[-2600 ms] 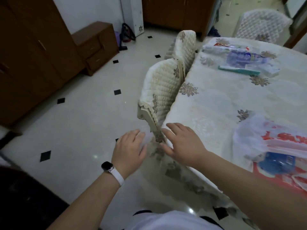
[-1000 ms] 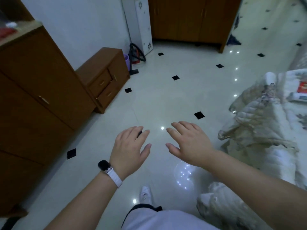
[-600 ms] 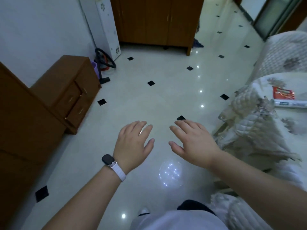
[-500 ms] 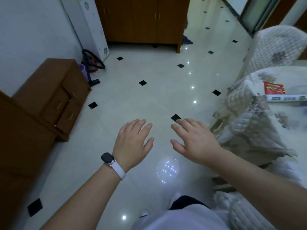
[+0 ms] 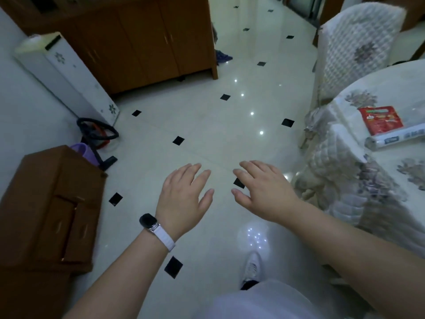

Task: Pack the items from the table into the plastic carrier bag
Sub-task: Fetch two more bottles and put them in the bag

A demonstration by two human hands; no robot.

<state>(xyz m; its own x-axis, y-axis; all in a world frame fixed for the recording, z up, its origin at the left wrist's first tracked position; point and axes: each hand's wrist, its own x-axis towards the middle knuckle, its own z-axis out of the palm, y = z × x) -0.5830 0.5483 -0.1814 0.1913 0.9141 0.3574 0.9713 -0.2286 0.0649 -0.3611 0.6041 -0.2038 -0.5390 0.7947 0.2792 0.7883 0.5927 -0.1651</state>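
Observation:
My left hand (image 5: 184,199) and my right hand (image 5: 262,192) hover palm-down over the tiled floor, fingers spread, holding nothing. The table (image 5: 391,93) with its floral cloth shows at the right edge. On it lie a red packet (image 5: 380,119) and a white roll-shaped pack (image 5: 395,138) just in front of the packet. Both hands are well to the left of the table and touch nothing. The plastic carrier bag is out of view.
A quilted chair (image 5: 340,166) stands between my right hand and the table; a second covered chair (image 5: 354,42) is at the back right. A low brown drawer unit (image 5: 50,203) is at left, a brown cabinet (image 5: 142,42) at the back.
The view has swung away from the table over the floor and is now turning back right. The bag has dropped out of sight. Both hands stay open and hold nothing throughout.

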